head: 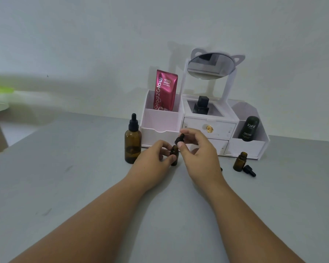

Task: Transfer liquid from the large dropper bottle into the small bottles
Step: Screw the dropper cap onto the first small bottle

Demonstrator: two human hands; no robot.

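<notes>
— Where is the small bottle (pixel 174 155)?
— Upright on the smooth grey counter (pixel 84 186), with the left hand (pixel 154 158) curled round its brown glass sides.
— And the right hand (pixel 196 149)?
— It is pinching a black dropper cap (pixel 179 139) just above that bottle's neck.
— The large dropper bottle (pixel 132 143)?
— It stands just left of the left hand: tall amber glass, black rubber bulb. Farther right, a second small bottle (pixel 240 161) stands uncapped, its loose cap (pixel 249 170) lying just beside it, near a white organizer (pixel 245 147).

Two slim arms showed, uncovered right up to the picture's lower edge: the bare left forearm (pixel 95 211) and the bare right forearm (pixel 241 211). The bare left hand (pixel 156 154) and bare right hand (pixel 196 147) were plain too — the right thumbnail (pixel 180 144) short and pale.
</notes>
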